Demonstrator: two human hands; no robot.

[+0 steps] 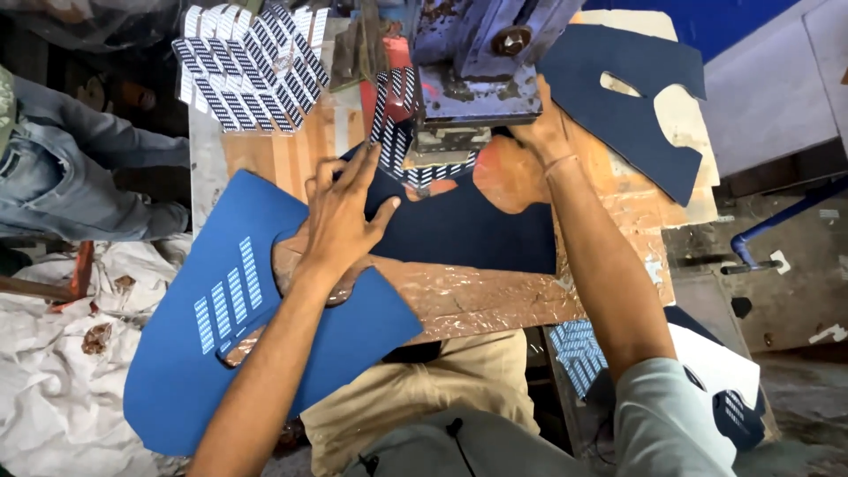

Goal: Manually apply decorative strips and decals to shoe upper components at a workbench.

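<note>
We press our left hand (340,216) open on the dark sheet (468,225) to keep it flat, while our right hand (543,132) grips the press (477,79).

Dark navy cut sheet (459,225) – flat on the worn wooden bench, far edge tucked under the press head; a strip of white dashed bars shows at that edge. Blue cut sheet (265,291) – lighter, curved outline w/ an oval cutout, rows of white bars printed near its left side; lies tilted, lower part overhanging the bench's near-left corner.
</note>
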